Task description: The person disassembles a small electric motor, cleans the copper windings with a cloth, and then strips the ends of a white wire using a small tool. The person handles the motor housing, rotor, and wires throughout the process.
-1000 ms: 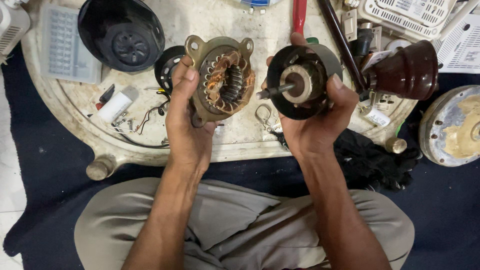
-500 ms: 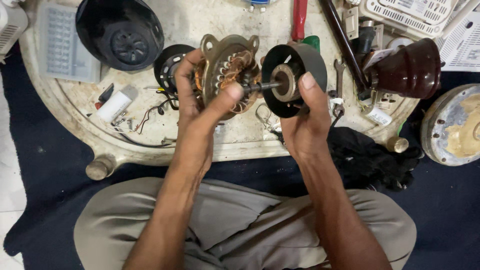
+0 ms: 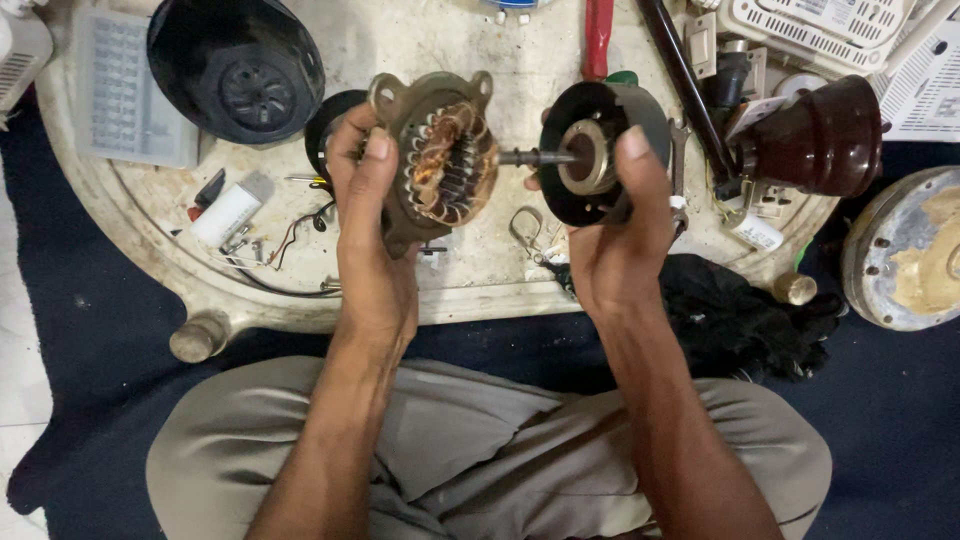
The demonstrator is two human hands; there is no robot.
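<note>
My left hand grips a round metal motor stator with copper windings and mounting lugs, tilted so its bore faces right. My right hand holds a black rotor drum with a brass-coloured hub. A thin steel shaft sticks out of the hub toward the stator, its tip just outside the stator's bore. Both parts hang above a worn white tray table.
On the table lie a black dome cover, a grey grille piece, loose wires, a red-handled tool and a dark brown housing. A black cloth and a round metal plate sit at right.
The two parts were pressed together half a second ago; now my right hand has drawn the rotor to the right, so the shaft shows between them.
</note>
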